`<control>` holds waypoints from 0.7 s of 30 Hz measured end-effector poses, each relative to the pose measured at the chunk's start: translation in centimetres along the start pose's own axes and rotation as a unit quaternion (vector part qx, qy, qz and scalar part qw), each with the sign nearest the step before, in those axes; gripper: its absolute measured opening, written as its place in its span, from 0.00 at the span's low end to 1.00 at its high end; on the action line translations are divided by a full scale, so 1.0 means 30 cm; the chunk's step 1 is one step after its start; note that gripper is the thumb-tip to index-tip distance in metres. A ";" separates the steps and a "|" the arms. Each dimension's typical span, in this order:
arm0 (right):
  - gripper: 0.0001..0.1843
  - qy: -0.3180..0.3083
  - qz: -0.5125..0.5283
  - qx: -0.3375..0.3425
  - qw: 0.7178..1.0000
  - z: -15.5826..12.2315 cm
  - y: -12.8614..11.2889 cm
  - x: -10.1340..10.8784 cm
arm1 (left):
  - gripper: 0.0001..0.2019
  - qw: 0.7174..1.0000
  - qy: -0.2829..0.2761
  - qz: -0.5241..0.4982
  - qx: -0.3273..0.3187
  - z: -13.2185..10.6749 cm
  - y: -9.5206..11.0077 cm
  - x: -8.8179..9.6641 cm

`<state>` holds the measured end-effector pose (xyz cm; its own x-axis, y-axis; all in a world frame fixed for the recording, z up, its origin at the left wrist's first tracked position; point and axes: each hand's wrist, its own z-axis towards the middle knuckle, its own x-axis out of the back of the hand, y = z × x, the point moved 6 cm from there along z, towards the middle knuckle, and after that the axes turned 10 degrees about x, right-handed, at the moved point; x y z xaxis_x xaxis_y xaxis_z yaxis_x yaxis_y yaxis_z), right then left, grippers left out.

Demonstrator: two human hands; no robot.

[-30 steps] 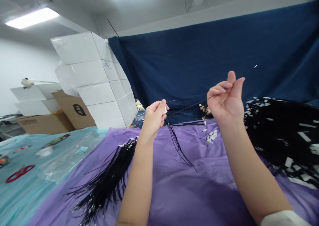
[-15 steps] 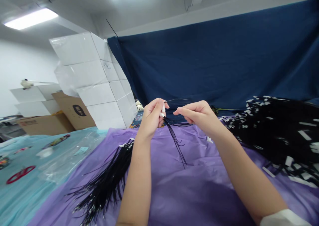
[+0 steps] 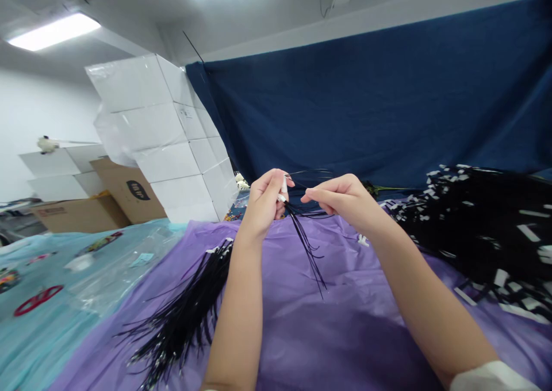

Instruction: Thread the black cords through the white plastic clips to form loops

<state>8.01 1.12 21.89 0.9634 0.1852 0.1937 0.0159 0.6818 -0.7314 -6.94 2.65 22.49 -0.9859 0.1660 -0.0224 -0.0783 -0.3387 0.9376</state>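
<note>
My left hand (image 3: 264,202) is closed on a small bunch of thin black cords (image 3: 305,241) with white ends, which stick up past the thumb while the strands hang down to the right. Just to the right, my right hand (image 3: 338,198) is closed with thumb and forefinger pinched together. A few strands run toward it, but whether its fingers hold one is too fine to make out. Below the left forearm lies a pile of black cords (image 3: 190,310) with white tips. A much larger heap of black cords (image 3: 478,224) with white tabs is at the right.
Purple cloth (image 3: 310,333) covers the table in front of me. At the left, red scissors (image 3: 38,300) and a clear plastic bag (image 3: 116,276) lie on a light-blue cloth (image 3: 77,345). White boxes (image 3: 172,155) are stacked behind, beside a dark blue curtain (image 3: 362,103).
Both hands stay almost in place. The hanging strands have swung slightly, and the white ends in the left hand have shifted a little.
</note>
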 end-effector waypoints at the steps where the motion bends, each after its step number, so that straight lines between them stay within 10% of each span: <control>1: 0.17 -0.001 0.004 -0.003 1.000 0.000 0.001 -0.001 | 0.17 1.000 -0.001 0.000 0.000 0.000 0.000 0.000; 13: 0.14 -0.028 0.283 -0.136 0.949 -0.006 0.048 -0.026 | 0.17 0.997 0.008 0.064 -0.050 -0.011 0.011 -0.002; 21: 0.22 0.046 0.080 -0.009 0.996 0.006 0.022 -0.022 | 0.17 0.991 0.009 0.113 -0.069 -0.010 0.010 -0.007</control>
<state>7.34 1.56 21.39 0.9747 0.2232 0.0137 -0.1350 0.6362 -0.7596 -6.79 2.23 22.69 -0.9829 0.0548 0.1759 0.1272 -0.4888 0.8631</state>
